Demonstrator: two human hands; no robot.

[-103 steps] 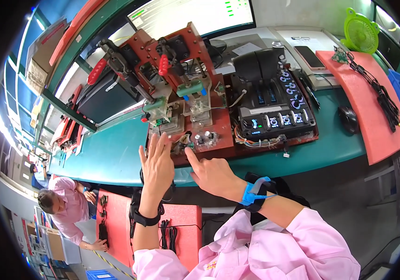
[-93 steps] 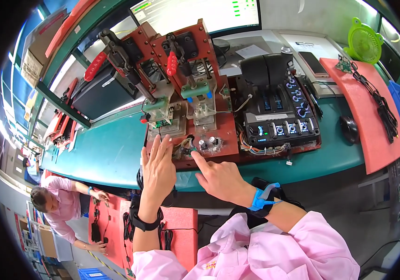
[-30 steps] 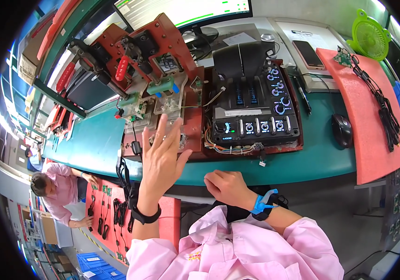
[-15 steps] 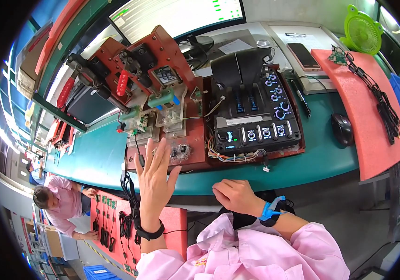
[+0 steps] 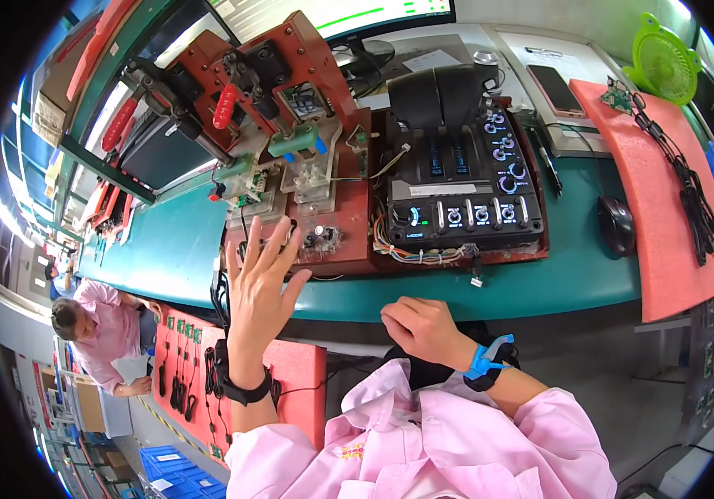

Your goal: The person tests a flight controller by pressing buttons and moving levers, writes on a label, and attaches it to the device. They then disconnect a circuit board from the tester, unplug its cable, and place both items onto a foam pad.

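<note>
My left hand (image 5: 261, 287) is open, palm down and fingers spread, over the front edge of a red test fixture (image 5: 349, 233). It holds nothing; a black cable (image 5: 220, 291) hangs beside its wrist. On the fixture, a small green circuit board (image 5: 253, 187) sits in a clear holder below a toggle clamp with a red handle (image 5: 119, 125). A second red-handled clamp (image 5: 224, 106) stands to its right. My right hand (image 5: 425, 328) is loosely closed at the table's near edge, apparently empty, in front of a black throttle control panel (image 5: 465, 208) with lit knobs and switches.
At right are a black mouse (image 5: 616, 226), a pen (image 5: 552, 171), a phone (image 5: 555, 90) and a pink foam sheet (image 5: 665, 216) carrying a board with a black cable. A monitor (image 5: 349, 18) stands behind. Lower left, a co-worker (image 5: 103, 324) is beside foam with several cabled boards.
The view has shifted, so the bench sits higher in the picture. My left hand has moved slightly left and its fingers are spread wider. The right hand stays closed near the table edge.
</note>
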